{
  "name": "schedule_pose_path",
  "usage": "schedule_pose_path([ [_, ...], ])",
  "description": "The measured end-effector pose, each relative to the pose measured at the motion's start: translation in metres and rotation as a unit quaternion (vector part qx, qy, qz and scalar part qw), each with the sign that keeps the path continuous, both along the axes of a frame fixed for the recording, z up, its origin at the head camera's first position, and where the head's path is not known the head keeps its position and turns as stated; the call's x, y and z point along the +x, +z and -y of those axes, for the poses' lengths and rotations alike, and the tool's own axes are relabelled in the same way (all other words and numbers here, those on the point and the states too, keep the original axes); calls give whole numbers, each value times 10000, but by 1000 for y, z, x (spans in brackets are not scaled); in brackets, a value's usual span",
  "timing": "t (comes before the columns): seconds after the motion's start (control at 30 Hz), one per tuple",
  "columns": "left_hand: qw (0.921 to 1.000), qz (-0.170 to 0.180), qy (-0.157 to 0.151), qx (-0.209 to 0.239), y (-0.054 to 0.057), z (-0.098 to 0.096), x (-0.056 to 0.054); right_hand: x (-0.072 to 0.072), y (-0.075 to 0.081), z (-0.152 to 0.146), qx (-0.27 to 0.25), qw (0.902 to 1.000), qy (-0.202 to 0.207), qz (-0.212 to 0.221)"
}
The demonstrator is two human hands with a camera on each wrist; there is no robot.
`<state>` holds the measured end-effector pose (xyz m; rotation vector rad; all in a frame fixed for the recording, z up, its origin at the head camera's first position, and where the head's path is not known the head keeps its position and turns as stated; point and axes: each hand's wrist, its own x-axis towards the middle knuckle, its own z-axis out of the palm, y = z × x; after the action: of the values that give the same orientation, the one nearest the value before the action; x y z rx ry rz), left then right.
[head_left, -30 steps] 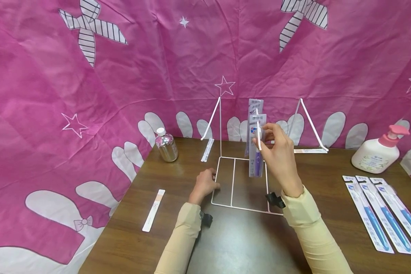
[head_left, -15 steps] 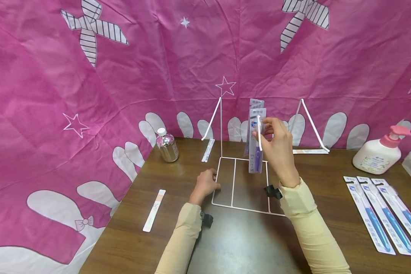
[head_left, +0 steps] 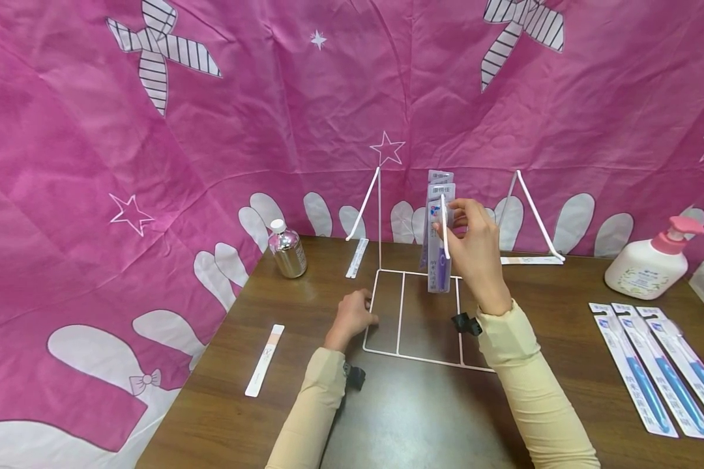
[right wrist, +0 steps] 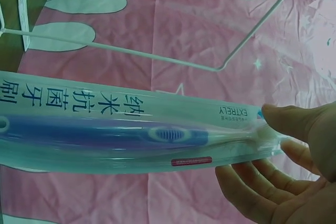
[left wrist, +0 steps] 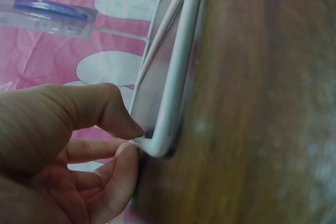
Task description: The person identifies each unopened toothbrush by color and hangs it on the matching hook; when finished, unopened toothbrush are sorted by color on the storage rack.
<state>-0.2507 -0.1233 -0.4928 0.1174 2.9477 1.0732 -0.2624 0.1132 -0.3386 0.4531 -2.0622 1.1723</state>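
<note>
Holding 1 rack [left wrist: 179,61], 1 purple toothbrush [head_left: 437,268]: 2 hands [head_left: 475,251] | 3 blue toothbrushes [head_left: 663,369]

A packaged purple toothbrush [right wrist: 173,136] is upright at the middle prong [head_left: 444,228] of a white wire rack [head_left: 401,312] standing on the tabletop [head_left: 211,417].

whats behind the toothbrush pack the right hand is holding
Behind the held toothbrush pack, at least one more pack shows along its top and left edge, with pink cloth farther back. The rest is covered; exact count unclear.
</note>
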Motion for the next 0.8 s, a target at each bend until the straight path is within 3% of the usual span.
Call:
schedule_pose_path([
  [0.5, 10000, 5, -43, -60, 1, -3, 1, -6, -5, 0, -44, 9999, 36, -96],
  [0.8, 10000, -6, 38, -32, -2, -1, -2, -5, -13, -12, 20, 9999, -41, 162],
])
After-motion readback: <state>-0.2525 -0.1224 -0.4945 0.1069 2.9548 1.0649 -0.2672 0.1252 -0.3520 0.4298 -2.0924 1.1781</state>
